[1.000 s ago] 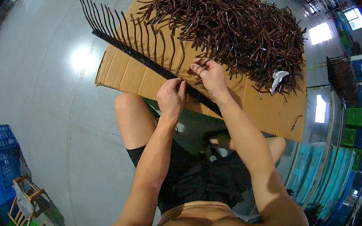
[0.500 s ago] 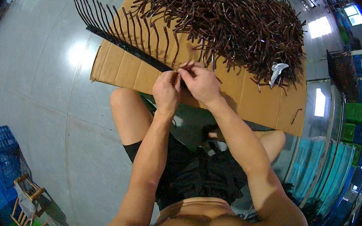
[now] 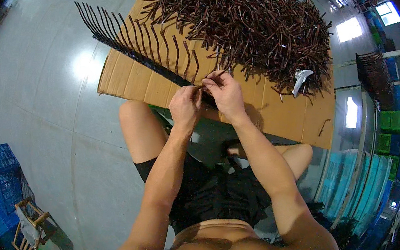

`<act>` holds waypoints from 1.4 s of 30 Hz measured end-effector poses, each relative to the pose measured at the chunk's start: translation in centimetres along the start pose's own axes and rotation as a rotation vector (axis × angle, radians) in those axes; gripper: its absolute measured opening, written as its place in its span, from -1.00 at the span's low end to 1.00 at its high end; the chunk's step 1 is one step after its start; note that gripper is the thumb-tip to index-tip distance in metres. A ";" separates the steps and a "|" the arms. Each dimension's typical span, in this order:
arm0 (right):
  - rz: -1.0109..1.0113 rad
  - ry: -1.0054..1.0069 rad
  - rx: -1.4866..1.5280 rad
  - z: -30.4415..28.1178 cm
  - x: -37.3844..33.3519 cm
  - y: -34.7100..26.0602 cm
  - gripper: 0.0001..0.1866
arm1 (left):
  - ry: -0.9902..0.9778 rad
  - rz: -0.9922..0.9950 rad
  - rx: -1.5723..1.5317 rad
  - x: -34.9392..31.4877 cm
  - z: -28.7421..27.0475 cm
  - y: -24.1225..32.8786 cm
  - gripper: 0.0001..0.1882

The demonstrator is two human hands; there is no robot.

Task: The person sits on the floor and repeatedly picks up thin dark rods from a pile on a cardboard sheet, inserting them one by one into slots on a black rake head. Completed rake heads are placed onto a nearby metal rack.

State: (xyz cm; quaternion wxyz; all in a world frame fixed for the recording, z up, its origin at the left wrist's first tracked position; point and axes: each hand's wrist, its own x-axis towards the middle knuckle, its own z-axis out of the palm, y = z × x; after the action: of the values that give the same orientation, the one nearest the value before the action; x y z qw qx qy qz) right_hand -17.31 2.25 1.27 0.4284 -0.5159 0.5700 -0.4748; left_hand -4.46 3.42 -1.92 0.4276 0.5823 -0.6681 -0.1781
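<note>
Now the right hand (image 3: 228,96) is pinching a brown stick (image 3: 222,72), the left hand (image 3: 185,106), its grip unclear, is sitting nearer the black bar (image 3: 164,71), which is slanting away forward-left.

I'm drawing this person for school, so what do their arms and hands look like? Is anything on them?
The left arm and right arm are bare: no sleeves show. The left hand and right hand have no gloves, and I see no watch or bracelet on the wrists. Rings are too small to tell.
</note>
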 end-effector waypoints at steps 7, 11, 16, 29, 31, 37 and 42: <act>-0.057 0.009 -0.202 -0.1 -0.2 -0.6 -0.85 | -0.035 -0.022 -0.012 0.0 0.0 0.5 -0.87; -0.168 -0.037 -0.673 0.2 -0.2 -2.5 -0.74 | -0.010 -0.035 -0.097 0.0 0.3 0.6 -0.89; -0.091 -0.268 -0.520 -0.3 0.8 -4.1 -0.72 | -0.022 -0.070 -0.081 0.0 -0.6 0.0 -0.88; -0.656 -0.119 -1.118 -7.0 8.2 3.7 -0.90 | -0.077 -0.115 -0.232 -0.9 0.3 0.7 -0.74; -0.645 -0.103 -1.011 -6.0 7.2 2.0 -0.81 | -0.137 -0.219 -0.224 -0.2 -1.0 2.0 -0.75; -0.109 -0.044 -0.244 0.7 1.5 1.3 -0.75 | -0.115 -0.233 -0.100 -1.7 -2.8 -1.5 -0.78; -0.041 -0.047 0.027 -1.2 0.3 -1.4 -0.76 | -0.014 -0.030 -0.038 0.0 -1.1 0.6 -0.83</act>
State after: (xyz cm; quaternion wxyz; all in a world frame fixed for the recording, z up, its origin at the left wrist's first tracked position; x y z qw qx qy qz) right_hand -18.28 2.04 2.89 0.4388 -0.5327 0.5428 -0.4786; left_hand -4.03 3.85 -0.85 0.4310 0.5827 -0.6590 -0.2011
